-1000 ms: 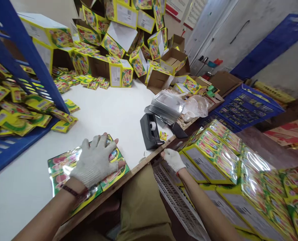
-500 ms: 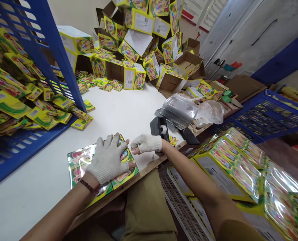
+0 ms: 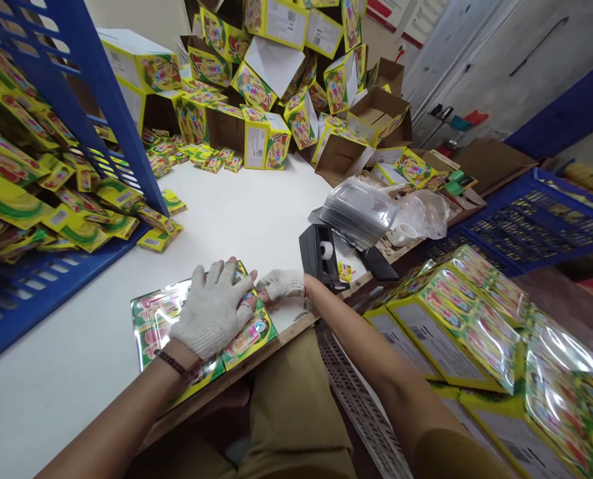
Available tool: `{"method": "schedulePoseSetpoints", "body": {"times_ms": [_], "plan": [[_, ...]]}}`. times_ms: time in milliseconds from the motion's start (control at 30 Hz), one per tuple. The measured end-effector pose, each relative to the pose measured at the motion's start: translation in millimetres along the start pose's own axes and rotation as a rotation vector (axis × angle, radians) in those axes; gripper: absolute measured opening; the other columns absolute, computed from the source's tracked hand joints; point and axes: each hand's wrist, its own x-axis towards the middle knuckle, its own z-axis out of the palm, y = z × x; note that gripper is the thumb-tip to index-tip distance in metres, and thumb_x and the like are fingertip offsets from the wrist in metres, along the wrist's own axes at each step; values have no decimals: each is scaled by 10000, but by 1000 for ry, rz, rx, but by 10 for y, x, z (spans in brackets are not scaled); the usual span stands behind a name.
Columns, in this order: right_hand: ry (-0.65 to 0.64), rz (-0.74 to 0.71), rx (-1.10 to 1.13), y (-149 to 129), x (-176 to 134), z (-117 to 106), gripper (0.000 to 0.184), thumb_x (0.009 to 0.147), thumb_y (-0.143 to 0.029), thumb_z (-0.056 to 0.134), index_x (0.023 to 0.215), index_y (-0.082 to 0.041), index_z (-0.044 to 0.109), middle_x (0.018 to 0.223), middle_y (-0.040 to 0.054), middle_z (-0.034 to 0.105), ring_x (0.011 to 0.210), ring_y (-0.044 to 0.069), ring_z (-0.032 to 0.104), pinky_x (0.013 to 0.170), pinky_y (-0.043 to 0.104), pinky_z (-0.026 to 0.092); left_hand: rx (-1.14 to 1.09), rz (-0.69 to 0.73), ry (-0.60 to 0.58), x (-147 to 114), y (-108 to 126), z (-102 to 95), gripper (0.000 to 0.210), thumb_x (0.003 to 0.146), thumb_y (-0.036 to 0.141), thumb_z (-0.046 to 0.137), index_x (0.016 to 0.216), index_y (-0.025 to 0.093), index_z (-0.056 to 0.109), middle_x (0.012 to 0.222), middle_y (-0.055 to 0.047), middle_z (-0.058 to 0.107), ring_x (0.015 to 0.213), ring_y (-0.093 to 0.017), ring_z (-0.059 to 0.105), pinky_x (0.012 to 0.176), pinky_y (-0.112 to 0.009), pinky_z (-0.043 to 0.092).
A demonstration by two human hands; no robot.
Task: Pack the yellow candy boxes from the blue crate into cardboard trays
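Near the table's front edge lies a flat, glossy pack of green and yellow printed boxes [image 3: 249, 340], with shiny clear plastic over its top. My left hand [image 3: 213, 311], in a white fingerless glove, rests on it palm down with the fingers stretched out. At the pack's right end is my right hand [image 3: 284, 284], gloved the same way. Its fingers are bent together against the pack's side, and whatever they hold is too hidden to make out. A black tape dispenser [image 3: 321, 256] with a white roll stands just beyond the right hand.
At left stands a blue crate [image 3: 127, 133] full of small yellow packets. Clear plastic trays [image 3: 359, 213] lie stacked behind the dispenser. Open yellow cartons [image 3: 261, 143] are heaped at the back. Wrapped packs [image 3: 446, 319] are piled below the table at right.
My right hand has moved left, away from the dispenser side, up to the pack's right end. My left hand stays on the pack, its thumb drawn in closer.
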Motion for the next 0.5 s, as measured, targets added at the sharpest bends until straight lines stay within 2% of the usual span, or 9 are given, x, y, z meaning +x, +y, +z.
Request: {"method": "schedulePoseSetpoints", "body": {"times_ms": [67, 167, 233, 300, 367, 433, 500], "plan": [[72, 59, 83, 105, 27, 118, 392, 678, -468, 761, 722, -176, 504, 607, -15, 592, 555, 125, 560, 542, 238, 456, -6, -4, 1, 19, 2, 5, 458, 936, 439, 400, 1319, 255, 571, 1413, -211, 470, 1246, -409, 450, 950, -586, 353], [281, 86, -2, 183, -25, 313, 230, 754, -315, 695, 783, -183, 510, 619, -34, 570, 558, 117, 549, 535, 225, 446, -38, 20, 0, -58, -18, -19, 506, 931, 441, 422, 1367, 207, 528, 1442, -212, 455, 1299, -400, 423, 1015, -592, 325], [432, 102, -117, 188, -167, 439, 153, 744, -193, 667, 807, -183, 529, 611, -56, 527, 553, 97, 498, 552, 214, 418, -75, 100, -8, -249, -56, -52, 518, 935, 412, 427, 1405, 202, 486, 1460, -175, 461, 1345, -363, 397, 1091, -580, 272], [591, 45, -211, 178, -415, 532, 116, 741, -152, 639, 814, -185, 556, 642, -53, 522, 596, 99, 484, 594, 219, 405, -122, 201, -6, -554, -108, -84, 495, 939, 370, 428, 1419, 255, 468, 1474, -100, 474, 1381, -308, 378, 1154, -540, 216], [784, -94, -306, 184, -745, 560, 26, 792, -210, 588, 801, -186, 588, 708, -21, 569, 681, 122, 516, 655, 240, 414, -182, 251, 28, -903, -164, -95, 476, 928, 345, 444, 1402, 313, 482, 1495, -30, 462, 1399, -264, 368, 1185, -479, 207], [1043, -205, -381, 236, -1086, 508, 147, 839, -304, 539, 788, -185, 608, 747, 8, 602, 735, 150, 535, 699, 264, 423, -248, 278, 70, -1192, -216, -71, 499, 901, 323, 463, 1400, 320, 481, 1501, -10, 456, 1396, -252, 379, 1197, -456, 212], [1323, -177, -385, 337, -1359, 399, 244, 850, -395, 513, 812, -181, 624, 754, 24, 611, 731, 167, 533, 693, 278, 419, -266, 327, 139, -1331, -254, -5, 537, 862, 273, 486, 1399, 297, 482, 1472, -27, 493, 1363, -254, 427, 1198, -461, 224]]}}
